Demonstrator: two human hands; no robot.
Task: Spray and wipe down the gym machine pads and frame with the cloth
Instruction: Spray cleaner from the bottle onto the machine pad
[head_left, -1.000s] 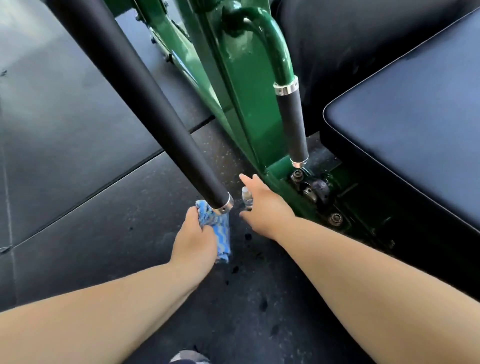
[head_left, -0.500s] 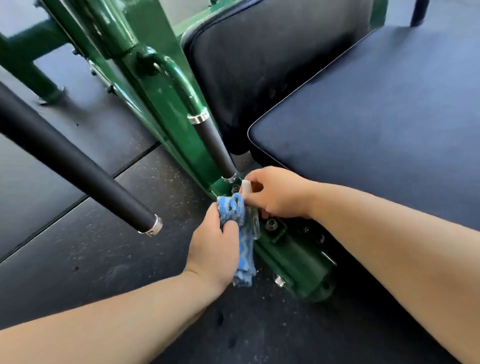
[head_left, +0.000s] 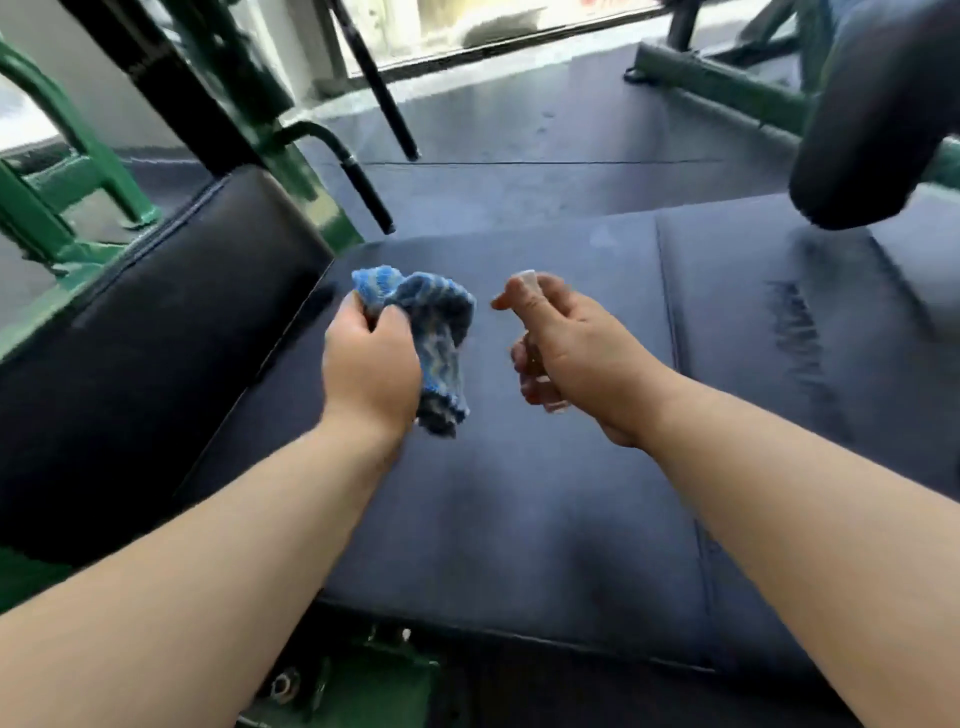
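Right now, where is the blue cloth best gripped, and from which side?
Probably the hanging lower end. The left hand grips the cloth at its upper left, while the striped tail hangs free on the right. Come from the right, below the hand.

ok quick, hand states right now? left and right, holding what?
Left hand: closed, gripping the bunched blue cloth.
Right hand: closed around the small clear spray bottle, held above the seat pad.
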